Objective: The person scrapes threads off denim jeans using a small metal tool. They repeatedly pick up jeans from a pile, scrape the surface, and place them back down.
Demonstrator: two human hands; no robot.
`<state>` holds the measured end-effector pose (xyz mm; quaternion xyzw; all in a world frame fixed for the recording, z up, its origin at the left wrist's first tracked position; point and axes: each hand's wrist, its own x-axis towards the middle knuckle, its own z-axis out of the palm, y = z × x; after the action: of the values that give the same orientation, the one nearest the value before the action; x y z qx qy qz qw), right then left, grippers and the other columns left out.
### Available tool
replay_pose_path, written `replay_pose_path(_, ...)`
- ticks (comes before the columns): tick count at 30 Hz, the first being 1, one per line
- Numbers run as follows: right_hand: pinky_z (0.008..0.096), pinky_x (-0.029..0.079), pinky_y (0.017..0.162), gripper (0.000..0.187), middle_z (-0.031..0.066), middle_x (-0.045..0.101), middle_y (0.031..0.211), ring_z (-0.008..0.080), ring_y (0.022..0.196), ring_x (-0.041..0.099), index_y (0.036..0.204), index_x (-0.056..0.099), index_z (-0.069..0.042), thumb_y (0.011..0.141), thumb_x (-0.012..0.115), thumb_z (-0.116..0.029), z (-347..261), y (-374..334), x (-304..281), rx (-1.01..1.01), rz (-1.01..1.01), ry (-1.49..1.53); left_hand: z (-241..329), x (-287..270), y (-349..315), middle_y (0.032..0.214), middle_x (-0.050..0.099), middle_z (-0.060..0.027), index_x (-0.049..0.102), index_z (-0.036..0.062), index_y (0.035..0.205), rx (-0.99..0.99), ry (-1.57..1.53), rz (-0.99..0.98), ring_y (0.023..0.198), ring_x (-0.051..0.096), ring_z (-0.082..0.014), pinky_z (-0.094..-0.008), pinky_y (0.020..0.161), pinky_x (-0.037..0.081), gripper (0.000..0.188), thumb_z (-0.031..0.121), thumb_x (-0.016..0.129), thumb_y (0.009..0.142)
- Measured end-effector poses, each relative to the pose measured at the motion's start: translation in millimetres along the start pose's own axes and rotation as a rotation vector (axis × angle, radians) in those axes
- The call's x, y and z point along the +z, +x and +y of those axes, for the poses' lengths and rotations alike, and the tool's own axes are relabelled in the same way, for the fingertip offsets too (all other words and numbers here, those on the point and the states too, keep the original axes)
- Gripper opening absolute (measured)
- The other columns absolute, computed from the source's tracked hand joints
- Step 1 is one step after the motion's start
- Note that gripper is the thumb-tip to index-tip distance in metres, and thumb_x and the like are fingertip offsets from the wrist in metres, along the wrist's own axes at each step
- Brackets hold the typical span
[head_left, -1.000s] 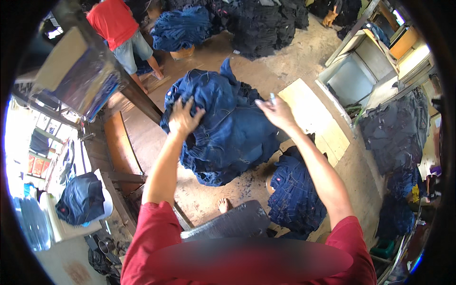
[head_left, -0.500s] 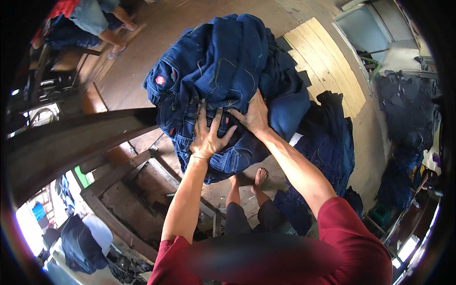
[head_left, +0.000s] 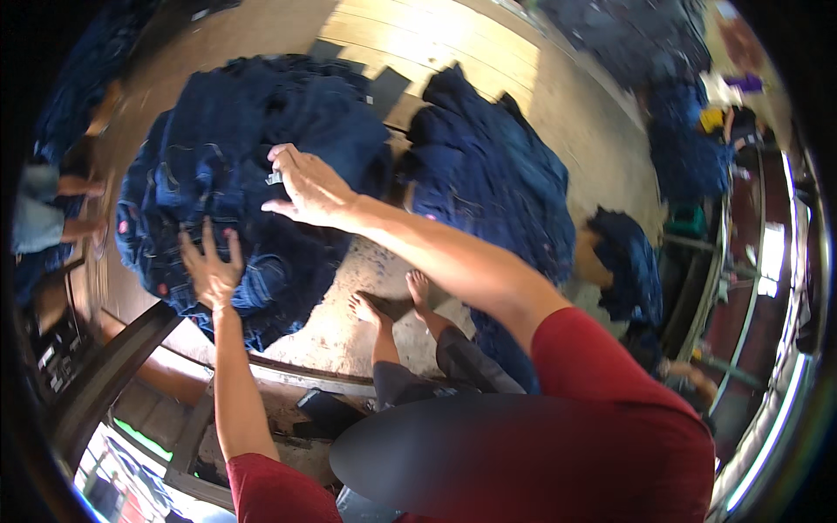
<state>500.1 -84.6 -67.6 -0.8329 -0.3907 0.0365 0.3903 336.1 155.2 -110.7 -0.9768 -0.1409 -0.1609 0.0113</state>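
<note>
A big rounded heap of dark blue denim garments (head_left: pixel 187 113) with pale stitching lies in front of me on the left. My left hand (head_left: pixel 212 272) rests on its near side, fingers spread and pressed to the cloth. Above the heap's right part my right hand (head_left: pixel 309 190) is raised, fingers curled and thumb held apart below them. A small pale grey thing (head_left: pixel 274 178) shows at those curled fingers, too small and blurred to name. Small reddish patches dot the denim near my left hand.
A second denim pile (head_left: pixel 488 170) sits to the right, with a smaller dark bundle (head_left: pixel 626 261) beyond it. Light wooden boards (head_left: pixel 488 44) lie at the back. Another person's legs (head_left: pixel 78 209) are at the far left. A dark wooden beam (head_left: pixel 118 375) runs at lower left.
My view has swung right, so the heap appears farther left. My right hand has come off the denim and risen with curled fingers; the left stays on it.
</note>
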Motion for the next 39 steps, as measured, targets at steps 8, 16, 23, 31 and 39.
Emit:
replay_pose_path(8,0.0550,0.060,0.068,0.025,0.0209,0.076,0.085,0.0423,0.078,0.077,0.113,0.061,-0.007,0.098,0.073,-0.024,114,-261,-258,0.743,-0.030,-0.347,27,-51,35,0.161,0.052,-0.0219,0.071,0.0170,0.145,0.156,0.153,-0.018,0.143,0.055,-0.0452,-0.0548,0.115,0.051,0.056,0.050,0.075,0.099)
replay_pose_path(16,0.0708,0.046,0.112,0.073,0.0251,0.039,0.163,0.0418,0.150,0.046,0.140,0.042,0.000,0.079,0.081,-0.007,123,-498,-292,0.805,-0.651,-0.762,113,-139,63,0.158,0.055,-0.0224,0.076,0.0067,0.134,0.305,0.005,0.008,0.144,0.054,-0.0443,-0.0533,0.121,0.047,0.043,0.025,0.083,0.095)
replay_pose_path(23,0.0570,0.054,0.081,0.044,0.0259,0.066,0.094,0.0527,0.093,0.068,0.121,0.048,-0.001,0.089,0.077,-0.010,163,-521,-316,0.787,-0.006,-0.405,333,-233,-43,0.118,0.080,-0.0136,0.080,0.0071,0.114,0.056,-1.000,-0.329,0.110,0.077,-0.0309,-0.0443,0.100,0.059,0.021,0.015,0.083,0.095)
replay_pose_path(31,0.0554,0.056,0.082,0.040,0.0286,0.070,0.102,0.0527,0.097,0.071,0.121,0.051,0.000,0.093,0.078,-0.005,25,-373,-380,0.670,0.354,-0.313,559,-264,-114,0.153,0.062,-0.0125,0.038,0.0058,0.171,-0.814,-1.781,-1.538,0.145,0.050,-0.0277,-0.0400,0.124,0.034,0.105,0.086,0.024,0.105)
replay_pose_path(39,0.0518,0.056,0.088,0.040,0.0226,0.069,0.105,0.0450,0.097,0.069,0.117,0.057,0.000,0.080,0.068,0.010,-94,-321,-300,0.365,0.361,-0.115,481,-205,-75,0.121,0.077,-0.0093,0.069,0.0055,0.130,-1.365,-2.254,-0.671,0.107,0.072,-0.0235,-0.0412,0.103,0.057,0.032,0.031,0.066,0.111)
